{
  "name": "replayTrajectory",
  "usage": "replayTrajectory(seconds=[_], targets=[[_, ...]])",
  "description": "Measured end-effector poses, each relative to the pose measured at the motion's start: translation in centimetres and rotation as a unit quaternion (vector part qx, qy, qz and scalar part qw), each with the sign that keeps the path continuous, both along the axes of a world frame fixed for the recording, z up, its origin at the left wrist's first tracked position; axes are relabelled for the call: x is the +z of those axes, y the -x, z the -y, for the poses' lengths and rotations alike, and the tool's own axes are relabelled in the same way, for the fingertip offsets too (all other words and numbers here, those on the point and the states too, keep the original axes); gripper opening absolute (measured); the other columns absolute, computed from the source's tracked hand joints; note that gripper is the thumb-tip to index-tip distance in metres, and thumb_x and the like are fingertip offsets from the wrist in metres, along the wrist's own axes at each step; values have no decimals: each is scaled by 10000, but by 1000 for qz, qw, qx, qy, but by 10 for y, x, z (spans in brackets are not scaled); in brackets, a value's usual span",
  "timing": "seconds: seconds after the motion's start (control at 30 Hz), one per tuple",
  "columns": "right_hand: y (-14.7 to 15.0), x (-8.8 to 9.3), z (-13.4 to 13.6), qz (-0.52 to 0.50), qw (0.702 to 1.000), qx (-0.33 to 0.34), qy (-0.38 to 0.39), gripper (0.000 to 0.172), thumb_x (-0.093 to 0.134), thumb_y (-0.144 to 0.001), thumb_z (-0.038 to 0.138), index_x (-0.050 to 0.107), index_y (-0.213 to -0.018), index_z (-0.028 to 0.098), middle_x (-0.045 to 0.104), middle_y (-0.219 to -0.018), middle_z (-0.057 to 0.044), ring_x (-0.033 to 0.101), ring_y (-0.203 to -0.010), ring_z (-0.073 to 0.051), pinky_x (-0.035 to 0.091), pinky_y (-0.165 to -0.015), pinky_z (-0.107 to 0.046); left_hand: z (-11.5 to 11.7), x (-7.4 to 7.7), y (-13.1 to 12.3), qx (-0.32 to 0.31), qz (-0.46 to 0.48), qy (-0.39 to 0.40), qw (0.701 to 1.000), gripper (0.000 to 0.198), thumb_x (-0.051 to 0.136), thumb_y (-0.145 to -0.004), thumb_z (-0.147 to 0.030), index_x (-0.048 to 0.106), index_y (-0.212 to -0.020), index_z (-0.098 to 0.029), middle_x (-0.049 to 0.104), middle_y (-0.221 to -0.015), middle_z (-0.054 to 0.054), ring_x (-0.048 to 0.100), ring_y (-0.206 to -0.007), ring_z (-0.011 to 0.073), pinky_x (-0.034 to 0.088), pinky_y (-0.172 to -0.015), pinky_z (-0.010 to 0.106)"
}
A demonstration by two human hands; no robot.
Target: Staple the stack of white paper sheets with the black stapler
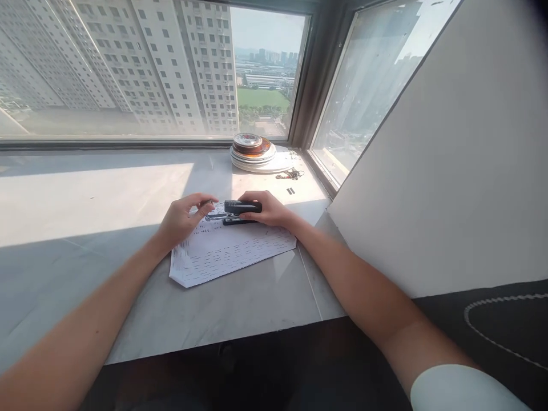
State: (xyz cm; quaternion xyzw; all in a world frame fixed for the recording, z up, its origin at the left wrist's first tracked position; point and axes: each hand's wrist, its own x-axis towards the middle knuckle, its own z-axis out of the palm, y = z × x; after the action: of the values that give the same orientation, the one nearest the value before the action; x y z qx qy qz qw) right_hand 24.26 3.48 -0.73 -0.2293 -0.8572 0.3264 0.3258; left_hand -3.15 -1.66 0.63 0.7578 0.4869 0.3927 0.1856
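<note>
Two hands on the black stapler point(240, 210), centre frame, which sits on the upper edge of the printed sheets point(231, 251). Our right hand point(268, 212) wraps its body from the right, fingers curled closed over it. Our left hand point(184, 220) pinches the metal rail point(215, 216) sticking out of its left end, thumb and forefinger nearly together. We judge it mid-handling: rail out, not seated. Sheets stapled or not, we cannot tell. Sheets lie on the grey sill point(107, 194); plates point(253, 153) and keys point(291, 174) sit above centre, by the window point(128, 68).
</note>
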Motion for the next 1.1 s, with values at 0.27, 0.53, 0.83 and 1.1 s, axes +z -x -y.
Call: replayTrajectory(seconds=[0.27,0.53,0.83,1.1], targets=[[1,1,0,2,1000,-18,-16,272,687,-907,410,653,-1042,177,682,-975,-32,580,-872,-161,449,-787,-295,6,-2,-5,-24,28,17,999,360,800,-810,-438,788,-1139,-294,811,-960,28,766,-978,256,590,-998,440],[3,-1,0,-5,999,-22,-23,253,694,-895,393,654,-1026,182,672,-951,-31,577,-858,-166,442,-778,-301,1,-5,-4,-13,21,22,999,206,844,-765,-396,836,-939,-286,813,-950,39,766,-961,281,645,-858,407],[4,-2,0,-18,999,-15,-24,235,707,-882,355,661,-1024,174,681,-949,-30,588,-854,-165,433,-772,-299,0,-7,-2,6,14,-8,1000,247,812,-811,-457,838,-994,-293,816,-996,42,764,-974,267,630,-914,428],[5,-2,0,-19,999,-13,-30,221,709,-879,334,651,-1017,173,668,-927,-22,572,-830,-158,413,-751,-298,-2,-8,-3,-41,-1,-19,999,240,800,-824,-445,835,-1008,-294,804,-1034,49,738,-955,240,599,-907,416]])
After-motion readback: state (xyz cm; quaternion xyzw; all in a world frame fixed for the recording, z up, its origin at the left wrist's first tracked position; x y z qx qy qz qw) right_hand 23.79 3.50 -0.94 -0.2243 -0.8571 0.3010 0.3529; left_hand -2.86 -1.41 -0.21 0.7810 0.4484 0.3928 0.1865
